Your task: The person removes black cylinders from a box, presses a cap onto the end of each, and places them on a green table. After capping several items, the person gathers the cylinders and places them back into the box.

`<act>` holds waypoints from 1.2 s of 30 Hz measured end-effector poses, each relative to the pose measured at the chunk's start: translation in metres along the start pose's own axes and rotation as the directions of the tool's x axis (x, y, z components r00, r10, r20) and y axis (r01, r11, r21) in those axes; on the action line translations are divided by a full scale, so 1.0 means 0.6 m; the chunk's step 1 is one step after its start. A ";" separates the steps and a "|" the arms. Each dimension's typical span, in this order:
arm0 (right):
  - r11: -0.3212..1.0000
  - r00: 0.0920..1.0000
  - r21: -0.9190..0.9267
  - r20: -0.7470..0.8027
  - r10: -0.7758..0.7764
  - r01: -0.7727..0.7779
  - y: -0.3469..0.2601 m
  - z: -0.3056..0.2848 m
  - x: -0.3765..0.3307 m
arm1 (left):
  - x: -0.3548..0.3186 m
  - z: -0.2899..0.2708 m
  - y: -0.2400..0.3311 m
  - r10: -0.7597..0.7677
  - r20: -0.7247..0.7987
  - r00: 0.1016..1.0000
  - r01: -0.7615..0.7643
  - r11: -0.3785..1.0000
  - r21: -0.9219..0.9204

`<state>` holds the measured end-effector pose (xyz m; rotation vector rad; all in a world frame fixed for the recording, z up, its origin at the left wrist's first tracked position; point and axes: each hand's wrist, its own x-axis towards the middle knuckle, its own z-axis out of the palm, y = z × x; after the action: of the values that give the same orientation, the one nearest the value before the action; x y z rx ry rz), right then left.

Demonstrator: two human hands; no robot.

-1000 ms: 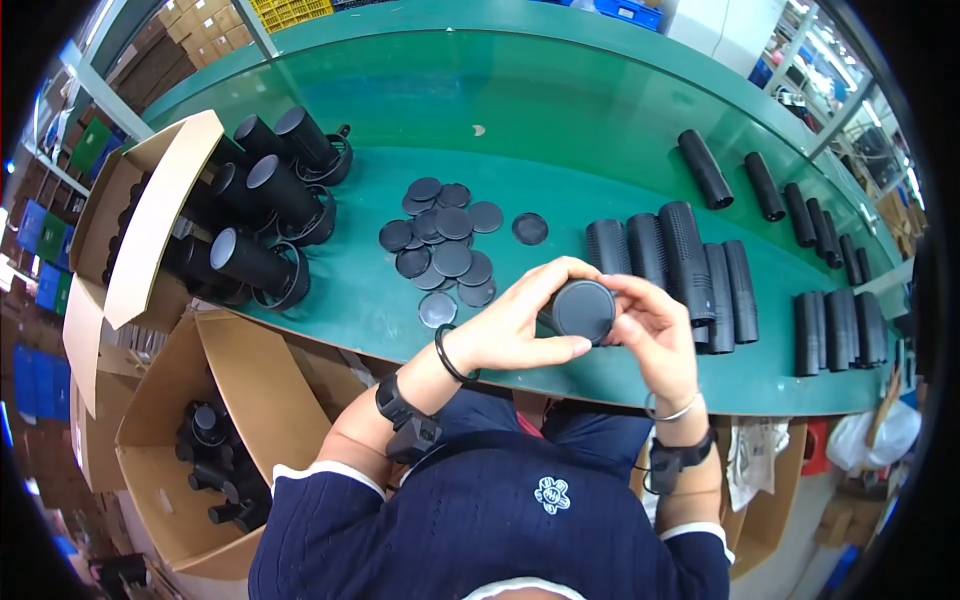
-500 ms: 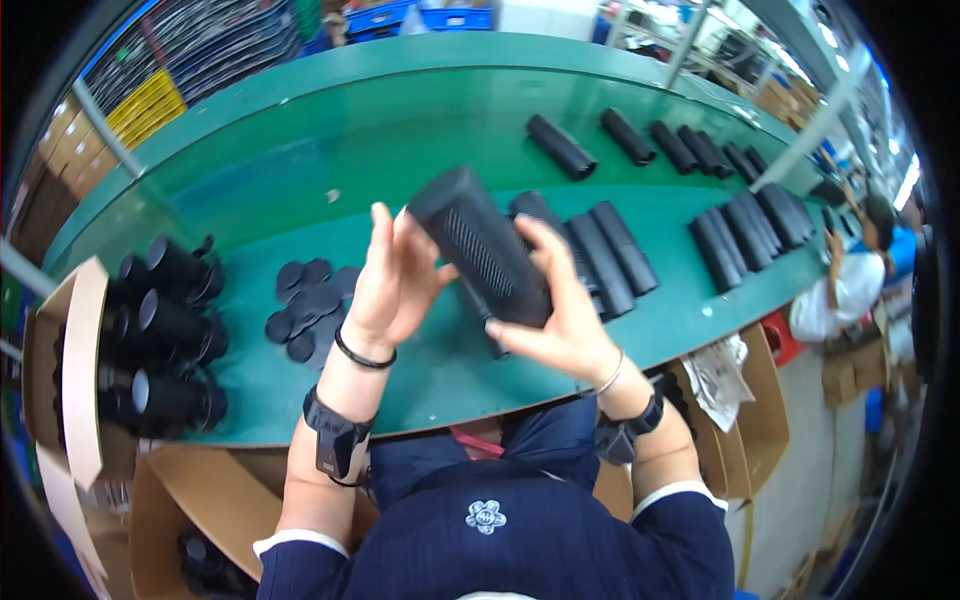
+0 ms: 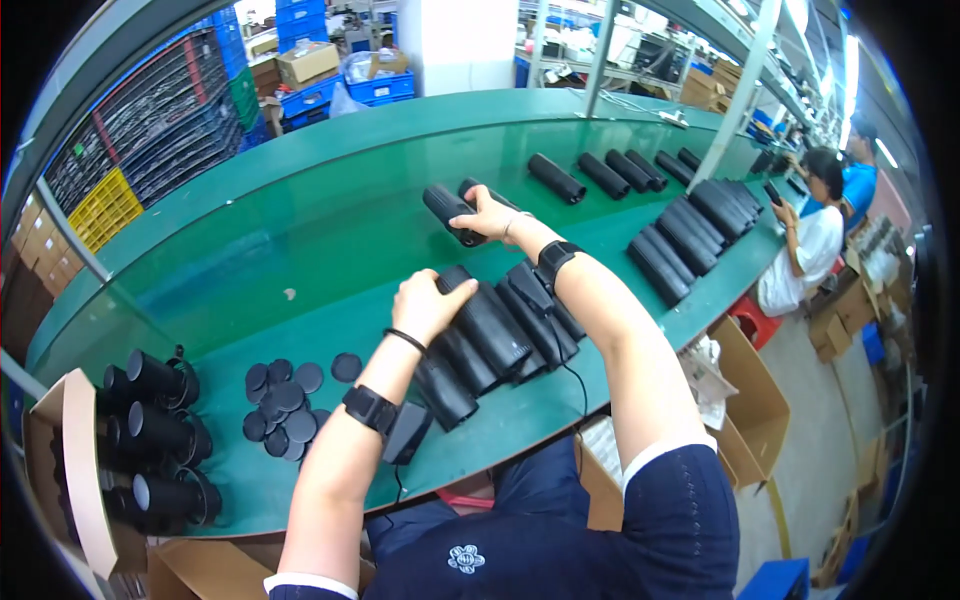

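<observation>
My right hand [image 3: 492, 218] reaches to the far green strip with its fingers and thumb closed about a black cylinder. Two black cylinders lie side by side there: the left one [image 3: 440, 208] shows most of its length, and the other is partly hidden by my hand. Nearer to me, my left hand [image 3: 428, 303] grips the far end of a ribbed black cylinder [image 3: 492, 330]. That cylinder lies on top of several similar ones [image 3: 447, 390] grouped on the green table [image 3: 360, 430].
Flat black discs [image 3: 290, 397] lie scattered left of the cylinders. Black cups [image 3: 165, 425] stand beside an open carton [image 3: 95, 480] at far left. More cylinders [image 3: 665, 260] line the right side and the far strip [image 3: 555, 178]. Two people sit at far right.
My hands have moved apart from the cylinder held up between them. My right hand has gone out to the far strip; my left has come down onto the grouped cylinders. The view has shifted.
</observation>
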<state>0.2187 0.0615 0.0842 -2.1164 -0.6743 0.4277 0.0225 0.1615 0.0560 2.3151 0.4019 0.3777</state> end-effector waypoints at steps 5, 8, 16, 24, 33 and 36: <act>0.876 0.971 -0.422 0.052 -0.235 0.235 0.052 0.030 0.055 | -0.053 -0.014 0.027 0.021 -0.057 0.998 -0.040 0.934 -0.354; 0.757 0.944 -0.567 0.240 -0.224 0.324 0.042 0.020 0.065 | -0.094 -0.022 0.049 -0.058 0.039 0.998 0.064 0.549 -0.833; 0.785 0.879 0.588 0.252 -0.405 0.193 -0.167 0.006 -0.260 | -0.192 -0.189 0.054 0.456 0.010 0.890 -0.214 0.437 -0.874; 0.641 0.845 0.755 0.250 -0.473 0.136 -0.149 0.161 -0.381 | -0.257 -0.185 -0.043 0.503 -0.104 0.858 -0.496 0.759 -0.421; 0.708 0.798 0.636 0.233 -0.556 0.307 -0.124 0.182 -0.371 | -0.278 -0.177 -0.075 0.474 -0.245 0.846 -0.531 0.707 -0.467; 0.701 0.668 -0.022 0.325 -0.669 0.713 -0.161 0.179 -0.379 | -0.264 -0.196 -0.084 0.222 -0.248 0.943 -0.289 0.180 -0.940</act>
<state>-0.0480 0.0396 0.1143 -1.7464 -1.6636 0.2574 -0.1748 0.2068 0.0763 1.0353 -0.2371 0.6323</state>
